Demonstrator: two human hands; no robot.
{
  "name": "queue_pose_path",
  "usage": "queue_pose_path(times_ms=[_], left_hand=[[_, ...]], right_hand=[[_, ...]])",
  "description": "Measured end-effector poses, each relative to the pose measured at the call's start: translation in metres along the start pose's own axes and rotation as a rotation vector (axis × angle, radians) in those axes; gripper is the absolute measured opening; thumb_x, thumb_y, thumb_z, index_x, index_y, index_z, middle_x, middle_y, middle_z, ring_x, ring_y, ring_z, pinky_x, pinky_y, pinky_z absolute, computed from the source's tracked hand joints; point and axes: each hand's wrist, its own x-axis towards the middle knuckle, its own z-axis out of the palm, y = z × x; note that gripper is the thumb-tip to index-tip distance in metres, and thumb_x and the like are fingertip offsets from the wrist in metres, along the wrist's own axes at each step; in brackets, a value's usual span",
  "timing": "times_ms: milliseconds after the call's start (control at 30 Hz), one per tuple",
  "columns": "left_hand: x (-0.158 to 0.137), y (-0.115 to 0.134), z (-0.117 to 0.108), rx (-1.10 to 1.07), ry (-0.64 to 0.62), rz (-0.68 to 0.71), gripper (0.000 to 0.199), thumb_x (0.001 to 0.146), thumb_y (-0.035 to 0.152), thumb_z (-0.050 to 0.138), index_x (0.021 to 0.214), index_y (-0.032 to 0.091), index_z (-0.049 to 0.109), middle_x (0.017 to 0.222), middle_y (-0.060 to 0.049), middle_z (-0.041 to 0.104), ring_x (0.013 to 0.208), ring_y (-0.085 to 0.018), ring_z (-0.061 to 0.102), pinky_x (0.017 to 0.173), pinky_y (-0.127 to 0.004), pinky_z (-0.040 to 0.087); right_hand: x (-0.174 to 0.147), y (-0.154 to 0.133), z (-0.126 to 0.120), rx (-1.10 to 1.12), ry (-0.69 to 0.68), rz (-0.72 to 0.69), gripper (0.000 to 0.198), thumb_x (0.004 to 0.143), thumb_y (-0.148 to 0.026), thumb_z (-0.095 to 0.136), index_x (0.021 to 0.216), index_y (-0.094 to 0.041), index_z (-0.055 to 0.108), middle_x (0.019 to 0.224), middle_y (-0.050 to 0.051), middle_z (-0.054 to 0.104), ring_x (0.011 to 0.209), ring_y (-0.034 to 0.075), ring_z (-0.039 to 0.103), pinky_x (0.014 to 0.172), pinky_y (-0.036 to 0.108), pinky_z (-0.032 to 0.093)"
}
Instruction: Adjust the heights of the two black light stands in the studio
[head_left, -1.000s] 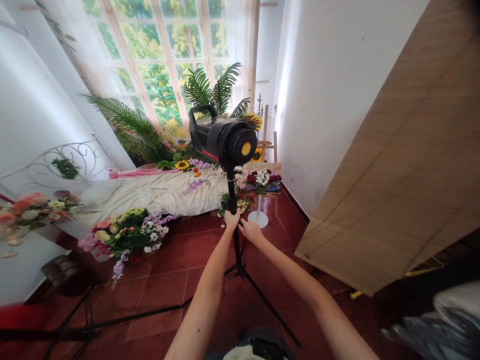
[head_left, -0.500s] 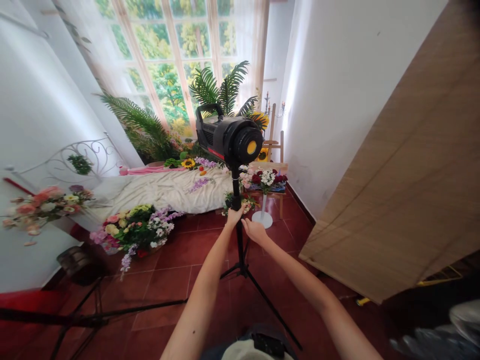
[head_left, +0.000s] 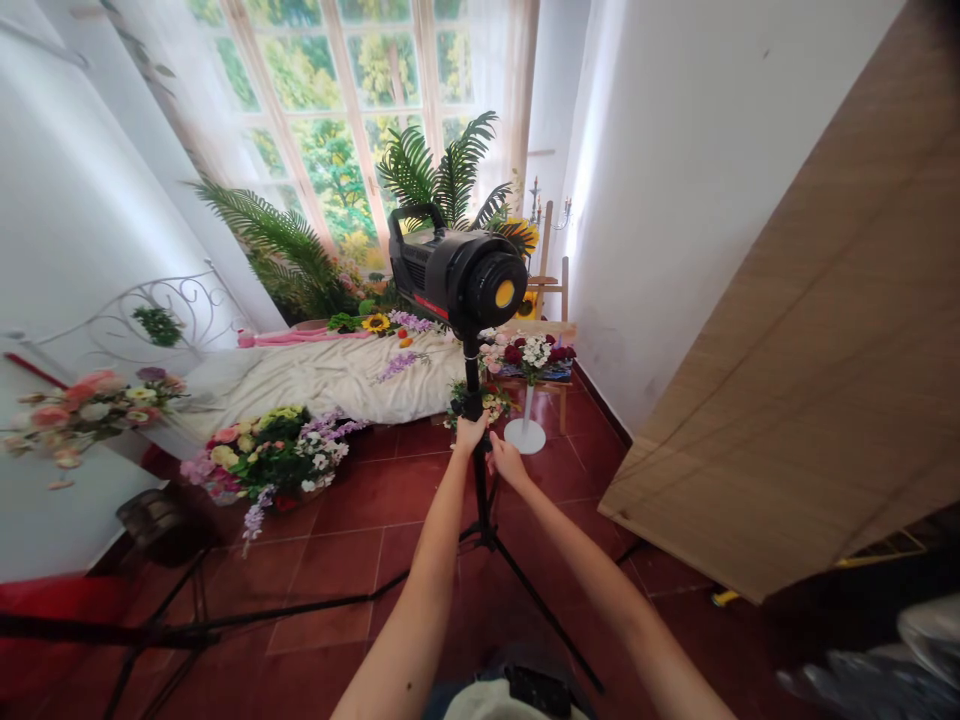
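A black studio light (head_left: pixel 457 270) with a top handle and a yellow disc at its front sits on a black light stand (head_left: pixel 481 490). My left hand (head_left: pixel 471 434) is wrapped round the stand's pole, just under a dark collar. At the pole's right side, slightly lower, the fingers of my right hand (head_left: pixel 508 462) are bent in against a small dark knob (head_left: pixel 487 442). Exactly how the fingertips meet the knob is hard to make out. The stand's legs are spread on the red tiled floor (head_left: pixel 352 560).
A bed with a cream cover (head_left: pixel 330 380) lies behind the light, with a flower arrangement (head_left: pixel 277 450) before it. A white-based flower stand (head_left: pixel 525 436) is close behind the pole. Another tripod (head_left: pixel 172 635) stands left; a wooden panel (head_left: pixel 765 400) leans at right.
My right hand has turned slightly and drawn a little off the pole, so the dark knob now shows. My left hand keeps its grip on the pole.
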Motion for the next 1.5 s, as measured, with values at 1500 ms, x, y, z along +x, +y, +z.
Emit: queue_pose_path(times_ms=[1500], left_hand=[[0.001, -0.003, 0.0, 0.094, 0.036, -0.006, 0.027, 0.066, 0.033, 0.063, 0.048, 0.016, 0.053, 0.047, -0.001, 0.054, 0.045, -0.011, 0.05, 0.051, -0.024, 0.041]], right_hand=[[0.003, -0.025, -0.036, -0.886, -0.136, -0.43, 0.051, 0.091, -0.046, 0.034, 0.076, -0.011, 0.068, 0.076, 0.018, 0.069, 0.076, 0.022, 0.065, 0.075, 0.033, 0.047]])
